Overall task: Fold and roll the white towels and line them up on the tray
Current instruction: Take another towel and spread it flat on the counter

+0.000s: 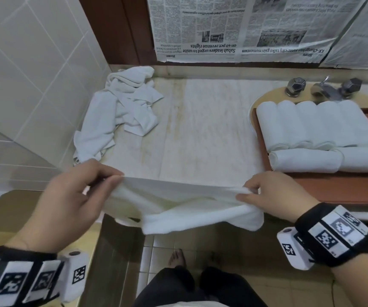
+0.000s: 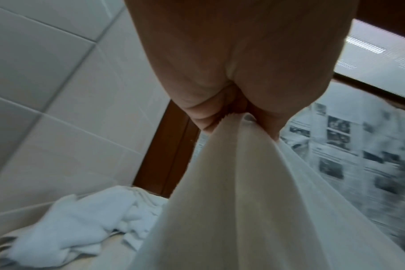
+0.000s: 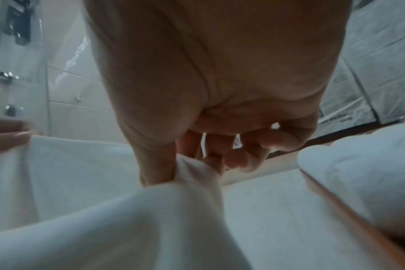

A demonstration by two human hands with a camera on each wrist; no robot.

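Left hand [image 1: 67, 196] and right hand [image 1: 273, 193] each hold a pinching grip on an upper corner of the towel [image 1: 178, 209], stretched above the surface's [image 1: 200, 129] near edge. Risk: the sagging lower half overhangs the floor and may bunch when laid. Open room at 12 o'clock; loose towels [image 1: 121, 109] at 10, tray [image 1: 333, 187] at 2.

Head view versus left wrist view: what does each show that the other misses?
Only the head view shows the tray with rolled towels, the taps, and the right hand pinching the stretched towel. Only the left wrist view shows the cloth bunched between the left hand's fingertips up close. Both show the left hand pinching that towel, the loose towel pile, the wall tiles and the newspaper.
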